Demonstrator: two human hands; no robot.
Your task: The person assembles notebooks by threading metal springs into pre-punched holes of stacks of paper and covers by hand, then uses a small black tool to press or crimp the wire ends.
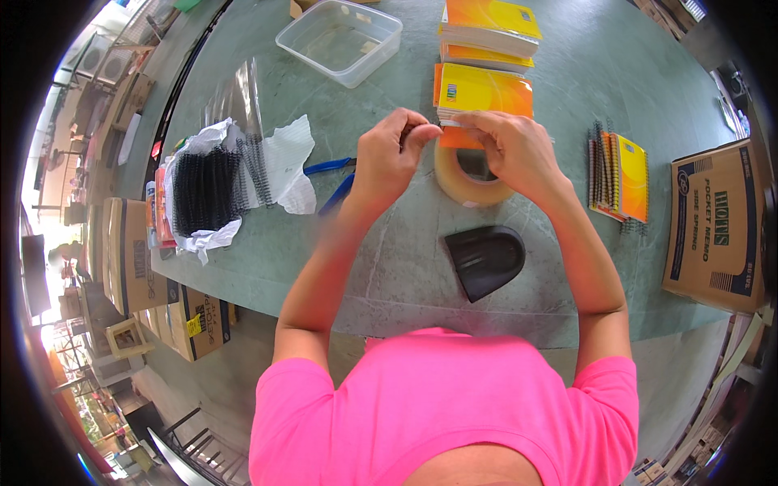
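My left hand (392, 154) is closed in a pinch above the table, left of the memo pads. Whatever is between its fingertips is too small to make out. My right hand (523, 154) has its fingers bent over the near edge of an orange memo pad (459, 137) and appears to grip it. Just beyond lies a stack of yellow and orange memo pads (486, 89), with another stack (490, 31) behind it. Under my right hand, partly hidden, is a roll of clear tape (466, 191). A black, round-ended block (488, 259) lies nearer to me.
Black spiral coils (207, 190) lie on white paper at the left, beside blue-handled pliers (328, 167). A clear plastic tub (340, 44) stands at the far side. Several spiral-bound memo pads (630, 178) and a cardboard box (713, 227) are at the right.
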